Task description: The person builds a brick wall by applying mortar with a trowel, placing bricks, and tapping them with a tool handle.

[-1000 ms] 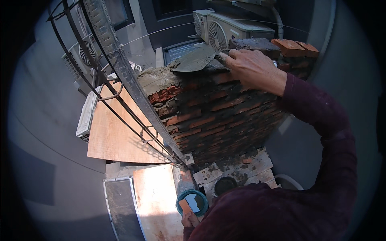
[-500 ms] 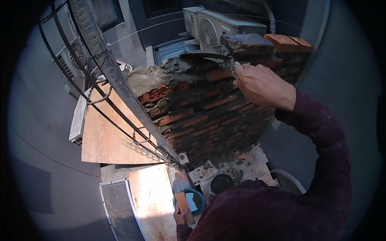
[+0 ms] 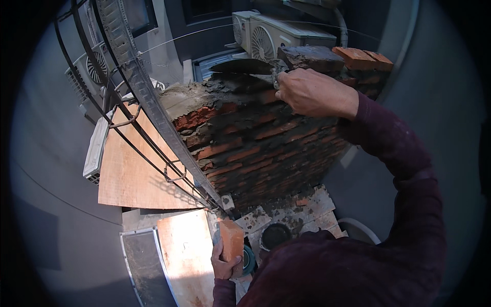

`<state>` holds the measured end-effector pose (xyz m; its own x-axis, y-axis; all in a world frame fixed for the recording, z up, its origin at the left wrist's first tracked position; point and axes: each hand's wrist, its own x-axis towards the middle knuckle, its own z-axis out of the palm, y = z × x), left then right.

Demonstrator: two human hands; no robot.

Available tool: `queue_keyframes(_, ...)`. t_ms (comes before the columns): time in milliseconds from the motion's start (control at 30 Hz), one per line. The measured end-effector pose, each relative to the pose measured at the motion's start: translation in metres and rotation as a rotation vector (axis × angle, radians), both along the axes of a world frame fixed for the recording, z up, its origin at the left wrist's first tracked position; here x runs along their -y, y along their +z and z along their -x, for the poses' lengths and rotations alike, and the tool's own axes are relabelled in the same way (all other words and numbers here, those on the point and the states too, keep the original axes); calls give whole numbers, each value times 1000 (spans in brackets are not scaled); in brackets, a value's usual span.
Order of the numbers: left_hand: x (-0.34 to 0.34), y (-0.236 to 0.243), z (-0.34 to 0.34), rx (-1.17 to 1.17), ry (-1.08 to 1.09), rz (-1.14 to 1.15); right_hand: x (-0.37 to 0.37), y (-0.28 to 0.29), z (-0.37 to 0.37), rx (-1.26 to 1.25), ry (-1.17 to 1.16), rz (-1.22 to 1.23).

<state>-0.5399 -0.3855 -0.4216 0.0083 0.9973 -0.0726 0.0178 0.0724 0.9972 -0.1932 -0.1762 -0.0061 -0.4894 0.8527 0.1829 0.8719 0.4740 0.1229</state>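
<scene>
My right hand [image 3: 314,92] is closed round the handle of a trowel [image 3: 243,67]. Its dark blade lies over the wet mortar [image 3: 238,84] along the top of the brick wall [image 3: 245,148], pointing left. Low in the view, my left hand [image 3: 223,265] grips an orange brick [image 3: 232,240], held up beside the wooden board; some grey mortar shows on the brick's left side. On the wall's top course a mortar-smeared brick [image 3: 313,57] sits just beyond my right hand, with orange bricks [image 3: 360,58] farther right.
A steel rebar cage [image 3: 140,125] and a perforated metal post [image 3: 148,102] slant down left of the wall. Wooden boards [image 3: 186,250] lie below. A dark round bucket [image 3: 275,236] and a teal bucket [image 3: 248,260] stand near me. Air-conditioner units [image 3: 286,38] sit beyond the wall, under a thin line.
My left hand has raised the brick, which now covers much of the teal bucket. My right hand and the trowel have moved left and slightly up along the wall's top.
</scene>
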Motion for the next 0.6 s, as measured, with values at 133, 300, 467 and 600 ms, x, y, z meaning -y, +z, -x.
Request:
queue_keyframes(133,-60,128,-20,-386,-115,-316,17,-12,-26,-109,-3,-207)
queue_keyframes(300,-139,278,-57,-757,-193,-741,77,-67,-106,-451,0,-328)
queue_keyframes(467,-213,389,-109,-1052,-217,-892,143,-143,-161,-945,-271,2)
queue_keyframes(600,-284,431,-139,-1095,-311,-880,171,-179,-198,-1517,-346,209)
